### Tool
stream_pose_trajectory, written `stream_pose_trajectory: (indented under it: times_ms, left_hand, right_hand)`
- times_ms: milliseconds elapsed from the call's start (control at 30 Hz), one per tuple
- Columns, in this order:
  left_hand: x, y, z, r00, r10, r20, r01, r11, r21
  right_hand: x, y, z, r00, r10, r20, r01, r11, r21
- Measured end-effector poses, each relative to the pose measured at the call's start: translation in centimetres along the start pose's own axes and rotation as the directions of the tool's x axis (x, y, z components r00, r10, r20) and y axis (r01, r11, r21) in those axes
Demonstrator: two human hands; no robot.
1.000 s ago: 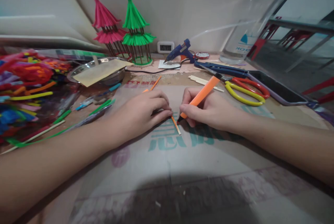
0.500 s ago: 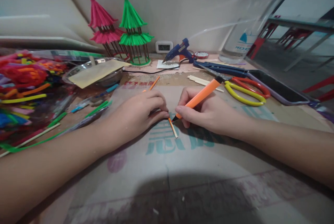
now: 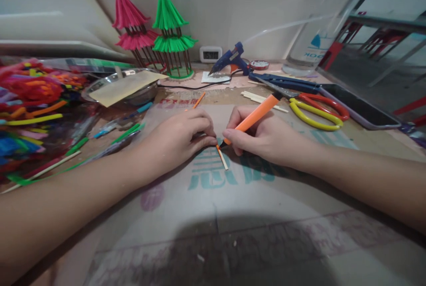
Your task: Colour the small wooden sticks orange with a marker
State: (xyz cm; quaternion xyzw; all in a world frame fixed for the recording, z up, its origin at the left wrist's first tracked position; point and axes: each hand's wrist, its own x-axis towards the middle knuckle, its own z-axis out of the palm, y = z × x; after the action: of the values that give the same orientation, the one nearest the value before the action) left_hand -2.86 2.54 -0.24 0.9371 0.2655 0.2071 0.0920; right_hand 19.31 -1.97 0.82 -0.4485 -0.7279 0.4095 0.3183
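My left hand (image 3: 179, 139) lies fingers-down on a thin wooden stick (image 3: 222, 158), pinning it to the cardboard sheet (image 3: 253, 215). The stick is orange along most of its length; its far end (image 3: 199, 100) pokes out beyond my knuckles, and its near tip is still bare wood. My right hand (image 3: 266, 137) is closed round an orange marker (image 3: 254, 117), whose tip touches the stick just beside my left fingertips.
Pink and green paper pagodas (image 3: 153, 33) stand at the back. A blue glue gun (image 3: 229, 58), scissors (image 3: 314, 110), bare sticks (image 3: 258, 98) and a phone (image 3: 361, 110) lie to the right. A steel bowl (image 3: 123, 90) and pipe cleaners (image 3: 29, 108) crowd the left.
The marker tip has worked back and forth along the stick near my left fingertips. Both hands stay in place; the view has tilted slightly.
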Motion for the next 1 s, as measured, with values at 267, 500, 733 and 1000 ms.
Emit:
stream_pose_trajectory:
  times_ms: [267,500,733,1000]
  left_hand:
    - [-0.02,-0.05,0.11,1.000,0.004,-0.002,-0.004,0.999,0.032]
    - [-0.05,0.10,0.08,1.000,-0.004,-0.001,0.004,0.999,0.032]
    - [0.08,0.30,0.16,1.000,-0.002,0.006,0.002,1.000,0.025]
    - [-0.04,0.05,0.22,1.000,0.008,-0.007,-0.008,1.000,0.009]
  right_hand:
    - [-0.21,-0.71,-0.17,0.995,0.016,0.099,-0.020,0.999,0.043]
    - [0.05,-0.66,0.13,1.000,0.008,0.001,-0.008,0.999,0.031]
    - [-0.03,-0.73,0.05,1.000,0.026,-0.002,-0.026,1.000,-0.010]
    - [-0.19,-0.68,-0.24,0.994,0.076,0.075,-0.079,0.996,0.032]
